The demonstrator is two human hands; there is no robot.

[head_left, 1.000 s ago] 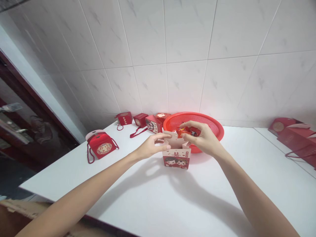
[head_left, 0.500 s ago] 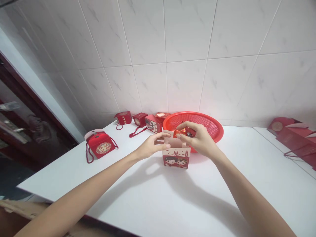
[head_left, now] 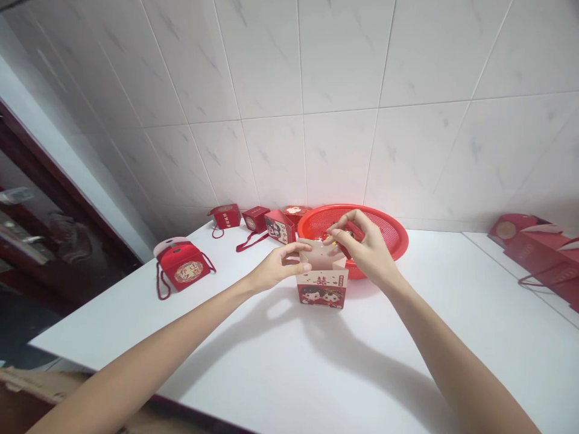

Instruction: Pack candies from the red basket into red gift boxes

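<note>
Near the middle of the frame an open gift box (head_left: 322, 282) stood upright on the white surface (head_left: 289, 361), its front panel printed with two cartoon figures in red and its top flaps raised. The left hand (head_left: 275, 269) reached in from the lower left and pinched the box's left flap between thumb and forefinger, the other fingers curled loosely behind. The right hand (head_left: 364, 248) came in from the lower right and hovered over the open top of the box, its fingers bent and drawn together above the opening; whether they gripped anything could not be told, since only a small dark and yellow speck showed between them.

Just behind the box, and partly hidden by the right hand, sat a round red basket (head_left: 389, 226) with a mesh wall, close to the tiled wall (head_left: 335, 90). To the left of the basket, along the foot of the wall, stood a row of small red boxes (head_left: 257, 219), some with red cord handles trailing onto the surface. Further toward the left edge of the surface, well apart from the row, stood a single red handled box (head_left: 182, 268) with a round gold emblem on its front and a pale lid. At the far right of the frame lay a stack of flat red boxes (head_left: 543, 256), cut off by the picture's edge.
</note>
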